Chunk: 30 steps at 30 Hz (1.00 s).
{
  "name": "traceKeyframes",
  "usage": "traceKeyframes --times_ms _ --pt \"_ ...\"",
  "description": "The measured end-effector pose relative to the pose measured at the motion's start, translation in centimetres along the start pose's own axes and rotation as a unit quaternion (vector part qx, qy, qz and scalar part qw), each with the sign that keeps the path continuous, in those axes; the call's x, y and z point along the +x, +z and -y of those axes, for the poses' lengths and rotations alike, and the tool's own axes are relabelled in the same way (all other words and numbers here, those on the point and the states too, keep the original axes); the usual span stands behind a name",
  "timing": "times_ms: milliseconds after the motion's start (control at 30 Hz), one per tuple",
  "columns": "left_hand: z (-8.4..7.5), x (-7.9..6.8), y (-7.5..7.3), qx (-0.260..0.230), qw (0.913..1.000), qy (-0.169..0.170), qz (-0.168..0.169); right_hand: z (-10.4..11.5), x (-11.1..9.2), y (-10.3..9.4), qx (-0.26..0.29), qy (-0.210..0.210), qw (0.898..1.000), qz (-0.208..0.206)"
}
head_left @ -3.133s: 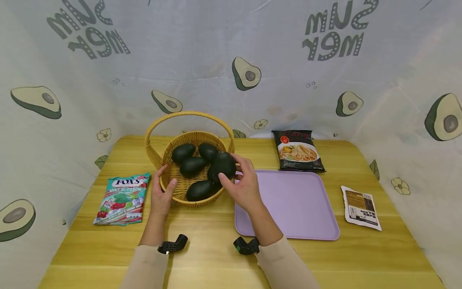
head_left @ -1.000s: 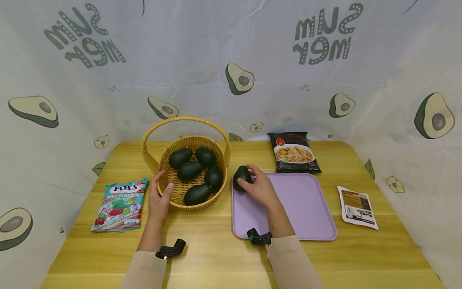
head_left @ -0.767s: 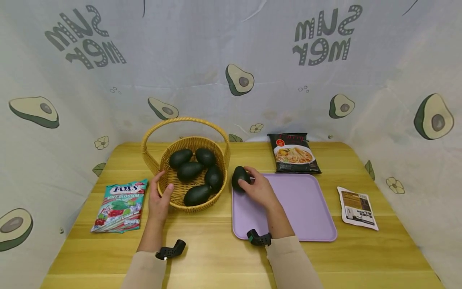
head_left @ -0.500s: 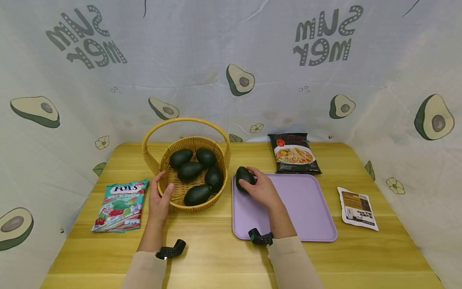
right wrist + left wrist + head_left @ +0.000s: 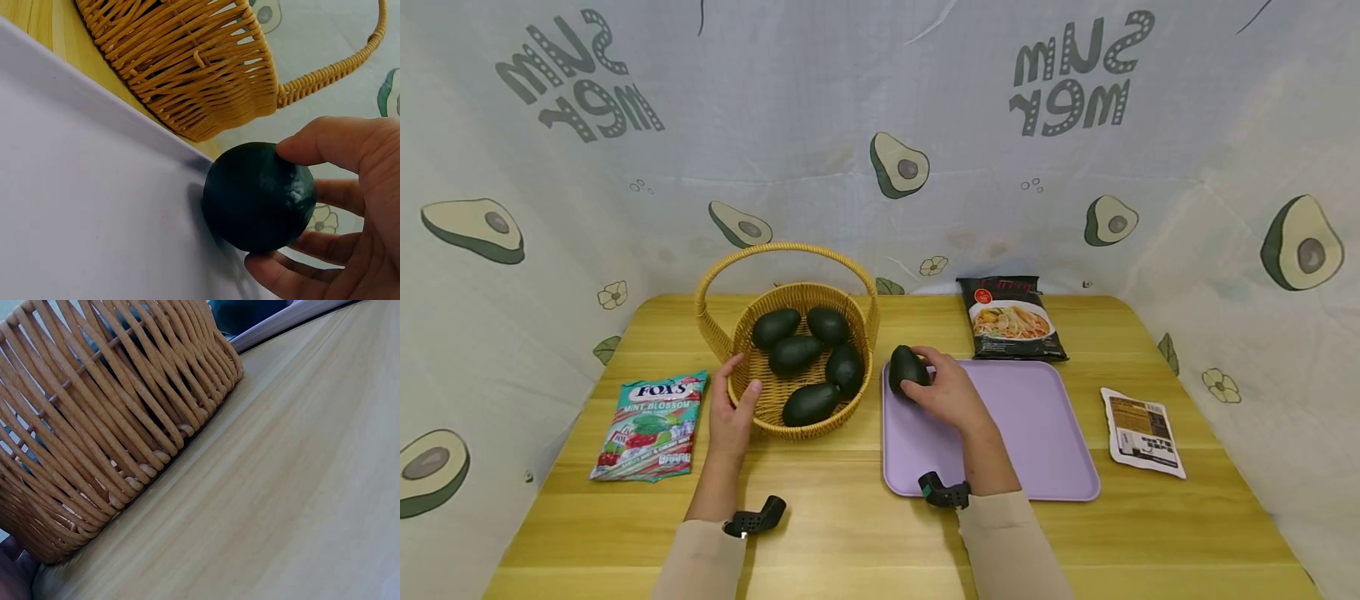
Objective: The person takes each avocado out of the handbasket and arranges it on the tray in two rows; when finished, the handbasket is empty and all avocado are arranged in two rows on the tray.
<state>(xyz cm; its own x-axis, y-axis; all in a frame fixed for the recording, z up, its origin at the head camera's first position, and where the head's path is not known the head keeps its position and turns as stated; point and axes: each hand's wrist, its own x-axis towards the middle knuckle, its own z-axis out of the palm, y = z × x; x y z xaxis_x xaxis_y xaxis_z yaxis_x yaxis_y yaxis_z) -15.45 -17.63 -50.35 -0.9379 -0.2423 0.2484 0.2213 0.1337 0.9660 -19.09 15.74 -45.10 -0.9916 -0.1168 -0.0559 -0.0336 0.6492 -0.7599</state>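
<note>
A dark green avocado [image 5: 907, 372] stands at the far left corner of the lilac tray [image 5: 1000, 467], held by my right hand [image 5: 951, 396]. In the right wrist view, thumb and fingers are spread round this avocado [image 5: 259, 197], which is at the tray surface against its raised edge. My left hand [image 5: 733, 417] holds the near left side of the yellow wicker basket [image 5: 775, 421], thumb over the rim. Several avocados [image 5: 795, 356] lie in that basket. Most of the left hand is out of the left wrist view, where the basket wall [image 5: 112, 406] fills the upper left.
Left of the basket lies a FOX'S candy bag [image 5: 653, 427]. A black noodle packet [image 5: 1011, 318] is behind the tray, and a small white-brown pouch [image 5: 1144, 433] lies right of it. The basket's tall handle [image 5: 786, 247] arches up. A patterned curtain [image 5: 820, 100] surrounds the wooden table [image 5: 820, 517].
My right hand has carried an avocado out of the basket, rightward onto the tray's far left corner. Lately the avocado has shifted only slightly there. My left hand has stayed at the basket.
</note>
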Motion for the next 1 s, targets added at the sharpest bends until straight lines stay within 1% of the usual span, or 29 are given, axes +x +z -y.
traceKeyframes --times_ms 133,333,533,733,833,933,1000 --pt "-0.03 -0.03 0.07 -0.003 1.0000 -0.003 0.001 0.01 0.04 0.19 0.007 0.002 1.000 0.005" --pt "0.00 0.01 0.04 -0.005 1.0000 -0.008 0.001 -0.08 0.20 0.69 0.018 0.021 1.000 0.012" --pt "-0.17 -0.07 0.01 -0.002 0.9999 -0.015 0.004 0.05 0.25 0.78 0.023 0.029 0.999 0.020" --pt "0.03 0.06 0.02 0.002 0.9999 -0.011 0.002 -0.08 0.21 0.63 0.011 0.035 0.999 0.029" --pt "0.07 0.04 0.03 0.002 0.9999 -0.014 0.001 -0.14 0.18 0.51 0.003 0.038 0.999 0.030" --pt "0.08 0.01 0.02 0.002 0.9999 -0.017 0.002 -0.06 0.13 0.24 0.000 0.035 0.999 0.028" --pt "0.07 0.01 0.03 0.003 0.9999 -0.016 0.001 0.10 0.01 -0.04 -0.003 0.026 0.999 0.022"
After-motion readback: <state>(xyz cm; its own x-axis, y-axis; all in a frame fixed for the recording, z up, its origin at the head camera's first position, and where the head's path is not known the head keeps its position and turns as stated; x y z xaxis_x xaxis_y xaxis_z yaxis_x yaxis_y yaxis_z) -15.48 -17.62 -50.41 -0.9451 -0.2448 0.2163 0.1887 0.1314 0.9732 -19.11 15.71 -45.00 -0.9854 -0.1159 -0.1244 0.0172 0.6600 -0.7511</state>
